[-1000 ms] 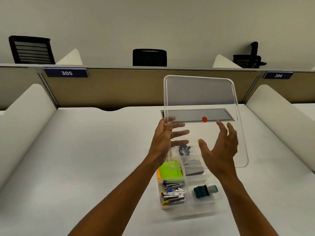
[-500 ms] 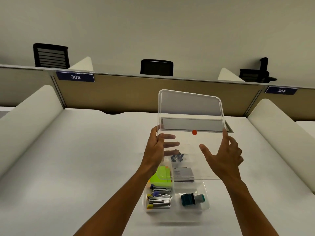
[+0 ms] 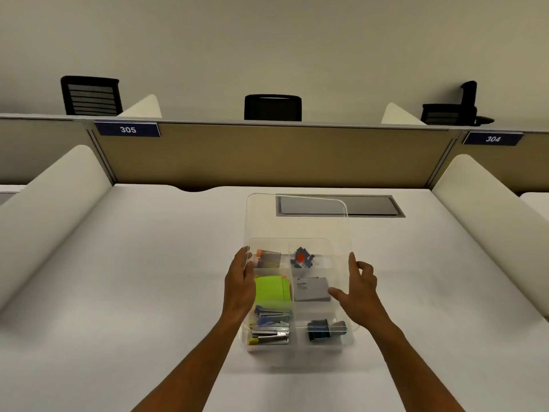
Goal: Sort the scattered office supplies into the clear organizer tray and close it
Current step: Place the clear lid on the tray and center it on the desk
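Organizer tray (image 3: pixel 300 346), clear rigid plastic, sits on the white desk (image 3: pixel 133 292). Its transparent round-cornered lid (image 3: pixel 297 227) tilts above, pinched at the side edges: left hand (image 3: pixel 239 285) fingers curled on one, right hand (image 3: pixel 361 292) spread on the other.

Organizer tray (image 3: pixel 350 340) sits on desk (image 3: pixel 118 278), centre. Lid (image 3: pixel 297 221) above the tray, far edge out toward 12 o'clock, over the cable hatch (image 3: pixel 377 206). In the tray: staplers (image 3: pixel 270 333) at 7 o'clock, sticky notes (image 3: pixel 271 289) at 9, binder clips (image 3: pixel 301 260) at 1, card box (image 3: pixel 312 289) at 3, stamp (image 3: pixel 325 330) at 5. Left hand (image 3: pixel 240 281) on the lid's 9 o'clock edge, right hand (image 3: pixel 359 289) at 3. Partition (image 3: pixel 267 156) behind the desk.
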The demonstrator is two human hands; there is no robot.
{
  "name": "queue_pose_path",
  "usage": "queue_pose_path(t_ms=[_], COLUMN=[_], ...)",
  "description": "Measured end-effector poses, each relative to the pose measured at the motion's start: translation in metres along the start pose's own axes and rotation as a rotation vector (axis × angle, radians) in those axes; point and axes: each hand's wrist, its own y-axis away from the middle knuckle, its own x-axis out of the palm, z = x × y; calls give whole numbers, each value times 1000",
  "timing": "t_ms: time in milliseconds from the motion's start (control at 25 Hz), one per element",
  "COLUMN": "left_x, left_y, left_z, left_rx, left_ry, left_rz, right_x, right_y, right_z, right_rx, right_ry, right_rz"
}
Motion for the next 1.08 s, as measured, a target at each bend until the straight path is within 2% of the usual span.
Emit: queue_pose_path(t_ms=[720,880,1080], left_x=[4,4,10], left_y=[4,-6,-11], left_z=[54,53,48], left_rx=[-247,-268,-245], left_ry=[-182,-259,-361], left_rz=[54,73,114], right_x=[34,32,34], right_y=[-2,-11,-17], right_z=[-19,-16,-11], right_rx=[114,106,120], right_ry=[65,165,62], right_rz=[187,121,85])
